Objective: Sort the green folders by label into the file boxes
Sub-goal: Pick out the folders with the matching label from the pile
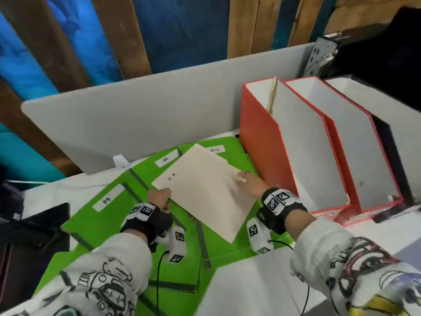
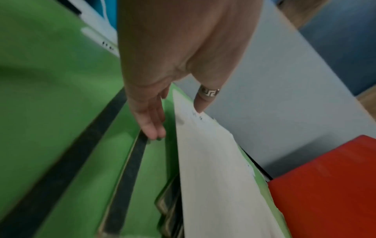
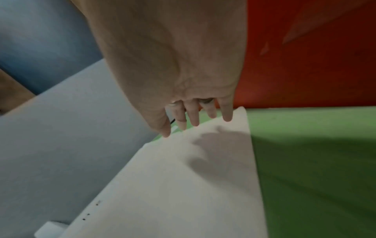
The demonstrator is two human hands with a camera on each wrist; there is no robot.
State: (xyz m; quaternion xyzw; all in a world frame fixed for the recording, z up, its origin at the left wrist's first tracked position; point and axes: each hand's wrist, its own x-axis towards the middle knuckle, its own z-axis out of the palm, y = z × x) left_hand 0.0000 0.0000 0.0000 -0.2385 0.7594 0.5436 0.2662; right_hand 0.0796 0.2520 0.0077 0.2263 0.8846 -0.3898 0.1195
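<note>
Two hands on one cream manila folder (image 1: pixel 205 192) marked H.R., tilted over the green folders (image 1: pixel 102 215) spread on the desk (image 1: pixel 250 281), none boxed yet I think. Head view: red cardboard file boxes (image 1: pixel 259 137) sit just beside the right hand (image 1: pixel 249 183), so lift first. Left wrist: left hand (image 2: pixel 173 64) pinches a corner, thumb on top. Right wrist: straight fingertips (image 3: pixel 194 120) rest on the far edge.

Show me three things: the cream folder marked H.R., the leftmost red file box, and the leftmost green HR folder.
cream folder (image 1: pixel 205 195), head view, middle of its top face.
leftmost red file box (image 1: pixel 259 142), head view, its red outer side wall.
leftmost green HR folder (image 1: pixel 91 222), head view, green cover below its label.
</note>
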